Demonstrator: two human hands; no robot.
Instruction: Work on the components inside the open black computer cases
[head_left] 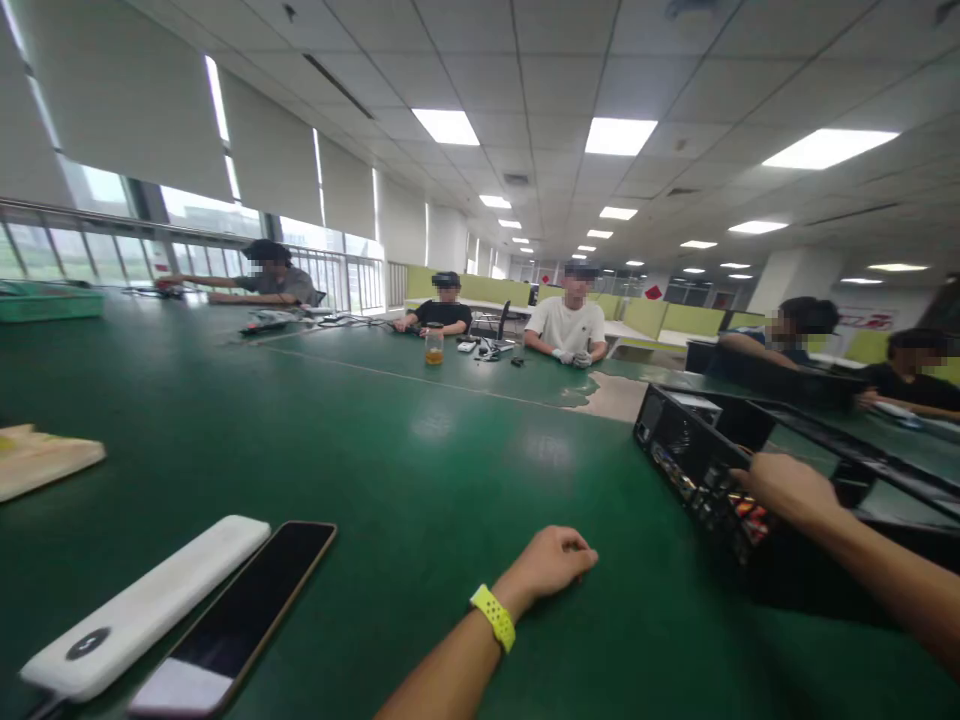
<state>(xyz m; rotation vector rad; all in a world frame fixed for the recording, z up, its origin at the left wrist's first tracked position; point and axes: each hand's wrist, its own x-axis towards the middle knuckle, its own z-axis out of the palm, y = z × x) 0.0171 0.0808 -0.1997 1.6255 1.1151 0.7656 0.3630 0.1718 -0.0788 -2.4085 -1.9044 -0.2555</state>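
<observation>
An open black computer case (690, 455) lies at the right of the green table, with its metal frame and some internal parts showing. My right hand (795, 485) reaches over it, fingers curled down at the slotted side; whatever they pinch there is hidden. Just left of the case, my left hand (551, 560) rests on the table with a yellow-green watch strap (495, 618) at the wrist. Its fingers are curled towards the thumb, and I cannot make out what, if anything, sits between them.
A white power bank (150, 605) and a phone (240, 610) lie side by side at the lower left. Wooden-coloured material (45, 460) is at the left edge, a green basket (49, 302) farther back. A jar (433, 345) stands mid-table. Several people sit around the table.
</observation>
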